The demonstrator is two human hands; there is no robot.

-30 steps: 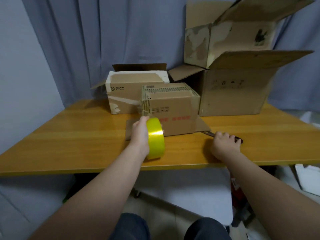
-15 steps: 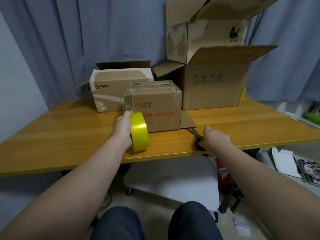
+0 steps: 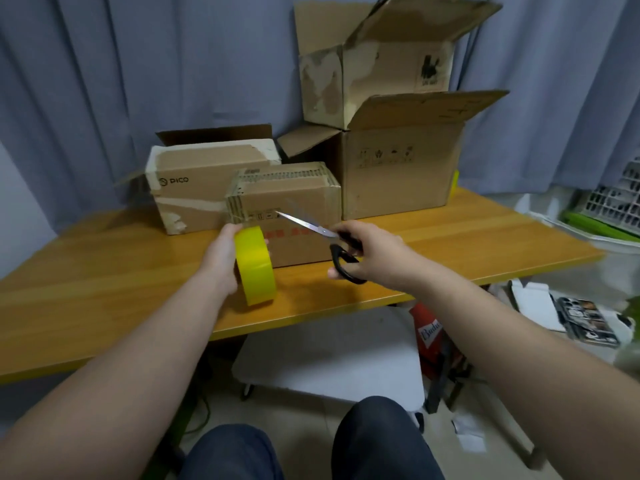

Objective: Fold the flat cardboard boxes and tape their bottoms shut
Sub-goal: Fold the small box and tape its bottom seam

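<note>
The left carton (image 3: 194,206) reads "PICO" beside a round logo. The small front carton (image 3: 304,206) carries red print, too blurred to read. The large carton (image 3: 398,181) shows a row of handling symbols. A red object (image 3: 427,327) under the bench (image 3: 104,271) bears white script starting "Bud".

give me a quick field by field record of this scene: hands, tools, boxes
left hand: grips the yellow tape roll, held on edge by the small box's front left corner
right hand: holds the scissors, blades pointing left toward that corner
small box: closed side up on the table, in front of the PICO box
large box: behind on the right, flaps open, with an open box stacked on it
tape strand: too faint to tell
</note>
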